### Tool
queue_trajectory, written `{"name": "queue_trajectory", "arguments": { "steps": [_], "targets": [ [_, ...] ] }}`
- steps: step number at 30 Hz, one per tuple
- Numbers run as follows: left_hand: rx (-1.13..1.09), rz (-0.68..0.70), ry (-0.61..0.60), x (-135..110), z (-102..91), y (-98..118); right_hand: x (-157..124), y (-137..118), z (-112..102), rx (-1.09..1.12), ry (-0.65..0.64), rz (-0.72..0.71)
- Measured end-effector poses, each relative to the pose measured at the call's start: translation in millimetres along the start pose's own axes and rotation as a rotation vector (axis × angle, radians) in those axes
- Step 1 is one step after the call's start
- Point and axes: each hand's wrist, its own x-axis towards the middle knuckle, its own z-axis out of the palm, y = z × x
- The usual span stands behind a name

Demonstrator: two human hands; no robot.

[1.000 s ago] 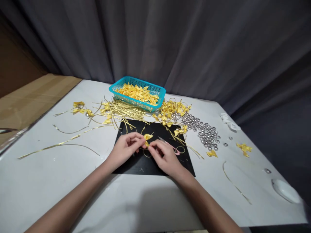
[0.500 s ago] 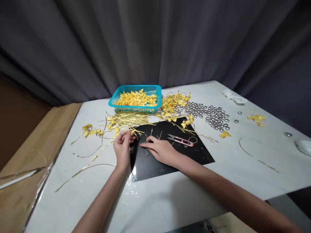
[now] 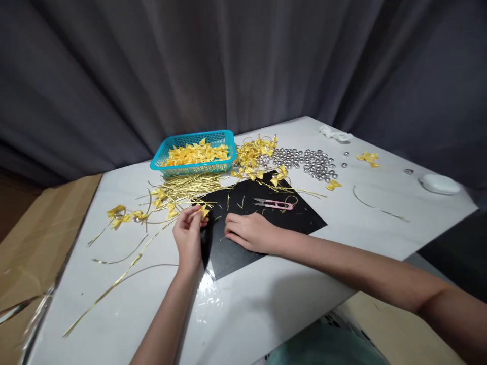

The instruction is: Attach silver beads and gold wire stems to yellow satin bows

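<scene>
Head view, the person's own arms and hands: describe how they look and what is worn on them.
The slender left forearm and right forearm are bare, with no sleeve in sight. The ungloved left hand and ungloved right hand show no ring, bracelet or watch. Fingernail details are too small to tell.

Yel. bow [image 3: 204, 212], blk mat [image 3: 236, 257]

Dark grey curtain [image 3: 213, 66] hangs in folds before me. White tabletop [image 3: 114, 314] catches bright glare [image 3: 208, 288]. Brown cardboard [image 3: 64, 218] along its left side. Beige surface [image 3: 395, 324] shows below, to my right.
</scene>
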Motion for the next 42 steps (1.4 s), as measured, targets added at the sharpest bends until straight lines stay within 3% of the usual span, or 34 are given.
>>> {"name": "queue_trajectory", "arguments": {
  "steps": [5,10,19,25,29,34,39,42],
  "targets": [
    [-0.018,0.007,-0.017,-3.5,-1.4,0.9,0.4,-7.2,4.5,-0.110,-0.007,0.039],
    [0.023,0.043,-0.051,-7.7,-1.1,2.7,-1.4,0.1,-5.4,0.055,0.042,0.175],
    [0.149,0.043,-0.150,-7.3,1.7,2.3,-9.7,15.2,-17.8,0.282,0.147,0.250],
    [0.297,0.125,-0.226,-11.6,0.5,-1.9,-8.7,9.2,-7.6,0.207,0.067,0.327],
    [0.373,0.203,-0.265,-11.7,0.5,-2.1,-10.7,11.3,-2.1,0.134,0.107,0.379],
    [0.486,0.369,-0.398,-11.1,1.9,-1.7,-10.7,13.3,-8.4,0.451,0.269,0.380],
    [0.472,0.418,-0.520,-20.8,6.7,-0.4,-9.5,6.9,-19.0,0.890,0.189,0.412],
    [0.428,0.398,-0.533,-27.3,10.2,2.0,-9.1,6.4,-21.0,0.956,0.179,0.464]
  ]
}}
